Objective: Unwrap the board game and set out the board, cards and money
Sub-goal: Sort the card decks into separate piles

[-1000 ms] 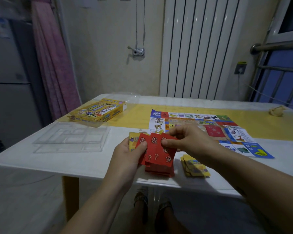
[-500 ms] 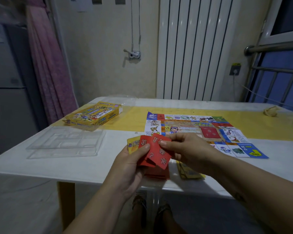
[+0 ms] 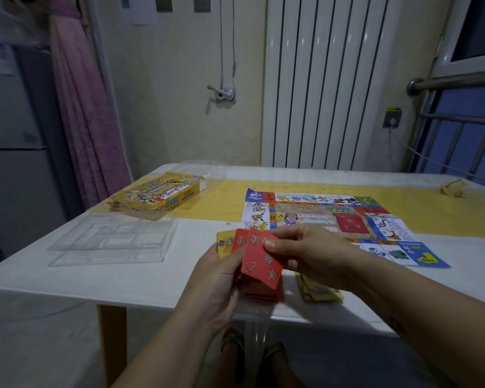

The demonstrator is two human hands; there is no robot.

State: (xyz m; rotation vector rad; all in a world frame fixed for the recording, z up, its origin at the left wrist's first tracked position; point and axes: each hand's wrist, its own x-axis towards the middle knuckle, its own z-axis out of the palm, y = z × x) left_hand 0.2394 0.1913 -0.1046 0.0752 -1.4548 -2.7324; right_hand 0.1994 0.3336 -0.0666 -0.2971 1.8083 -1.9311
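My left hand grips a fan of cards: red ones and a yellow card at the back. My right hand pinches the top edge of the front red card, which bears white characters and question marks. Below the hands a stack of red cards lies on the table near its front edge, with a yellow card pile to its right, partly hidden by my right forearm. The game board lies unfolded flat on the table beyond my hands.
The yellow game box sits at the table's back left. A clear plastic tray lies in front of it. A crumpled beige object rests at the far right. The white table has a yellow runner; a radiator stands behind.
My right hand has drawn the front red card a little down and to the right from the fan. The camera view tilted slightly; the piles on the table stayed put.
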